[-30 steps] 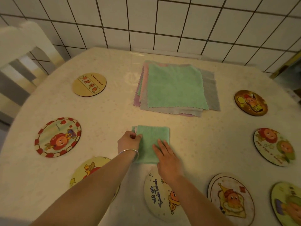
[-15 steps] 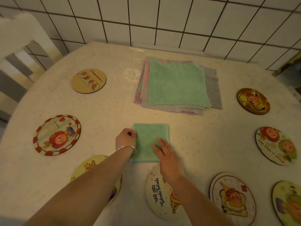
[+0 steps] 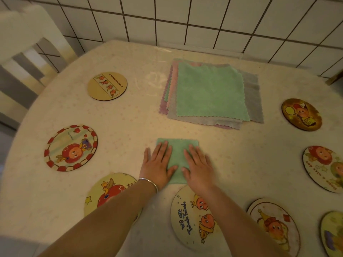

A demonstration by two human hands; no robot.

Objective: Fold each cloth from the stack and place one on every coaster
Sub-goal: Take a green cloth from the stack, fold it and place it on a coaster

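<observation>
Eight coasters ringing the frame, all bare. At lower centre, left hand (image 3: 157, 164) and right hand (image 3: 198, 166) spread flat, fingers open, gripping nothing, pressing the folded green cloth (image 3: 178, 156). Upper centre, stack of cloths (image 3: 209, 93) waiting. Barely begun.

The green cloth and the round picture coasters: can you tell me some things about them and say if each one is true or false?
1. Both hands lie flat on the folded green cloth. True: the left hand and the right hand press it with open palms.
2. The folded cloth already sits on a coaster. False: it lies on the bare table, just beyond the "We are" coaster.
3. The top cloth of the stack is green. True.
4. The coaster with the red and white border has a cloth on it. False: it is bare.
5. The bracelet is on the right wrist. False: it is on the left wrist.
</observation>
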